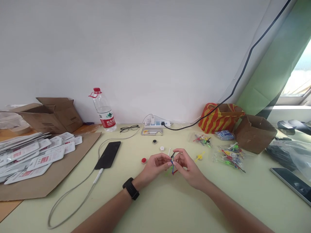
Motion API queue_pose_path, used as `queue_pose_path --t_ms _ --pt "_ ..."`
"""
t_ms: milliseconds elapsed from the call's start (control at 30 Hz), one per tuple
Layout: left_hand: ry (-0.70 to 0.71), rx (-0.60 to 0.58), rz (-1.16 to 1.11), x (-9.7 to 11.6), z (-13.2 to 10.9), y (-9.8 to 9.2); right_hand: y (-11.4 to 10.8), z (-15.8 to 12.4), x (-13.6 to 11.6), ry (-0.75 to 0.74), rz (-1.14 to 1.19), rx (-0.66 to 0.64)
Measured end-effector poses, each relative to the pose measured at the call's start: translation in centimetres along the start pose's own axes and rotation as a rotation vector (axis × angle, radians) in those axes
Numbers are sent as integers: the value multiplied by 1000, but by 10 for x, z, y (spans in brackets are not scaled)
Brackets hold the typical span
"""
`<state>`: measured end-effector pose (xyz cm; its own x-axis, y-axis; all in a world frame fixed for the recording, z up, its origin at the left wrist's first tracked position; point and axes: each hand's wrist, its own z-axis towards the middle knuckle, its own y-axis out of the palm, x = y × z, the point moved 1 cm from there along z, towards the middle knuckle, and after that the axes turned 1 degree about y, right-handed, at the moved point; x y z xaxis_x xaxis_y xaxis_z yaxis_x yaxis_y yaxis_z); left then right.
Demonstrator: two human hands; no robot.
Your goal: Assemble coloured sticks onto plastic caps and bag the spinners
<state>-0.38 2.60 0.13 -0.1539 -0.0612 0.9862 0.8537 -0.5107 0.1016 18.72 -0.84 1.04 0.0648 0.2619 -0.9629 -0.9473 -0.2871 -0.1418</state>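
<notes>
My left hand (158, 164), with a black watch (131, 188) on its wrist, pinches a thin blue plastic piece (172, 164) from the left. On the other side, the thumb and fingers of my right hand (186, 165) close on the same piece. It is held upright just above the table, and a dark bit shows at its top. Small red (175, 171) and green (168, 172) plastic parts show under the fingers, partly hidden. A white stick-like part (169, 151) lies behind my left fingertips. Right of my right hand is a yellow plastic piece (200, 156).
Red (143, 160), white (162, 149) and black (154, 141) round pieces sit behind my left hand. Clear bags of coloured parts (232, 157) lie right. A cabled phone (108, 155), bottle (105, 111), glasses (129, 128) and power strip (157, 124) stand left and behind.
</notes>
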Motion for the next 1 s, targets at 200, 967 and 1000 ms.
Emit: queue_pose_path --t_ms 200,967,1000 --pt "-1 15 6 1 0 0 -6 1 1 -46 -70 51" --pt "-34 58 -14 1 0 -2 -11 1 -2 -21 -64 84" --pt "-30 53 -10 1 0 -2 -9 1 -1 -25 -68 61"
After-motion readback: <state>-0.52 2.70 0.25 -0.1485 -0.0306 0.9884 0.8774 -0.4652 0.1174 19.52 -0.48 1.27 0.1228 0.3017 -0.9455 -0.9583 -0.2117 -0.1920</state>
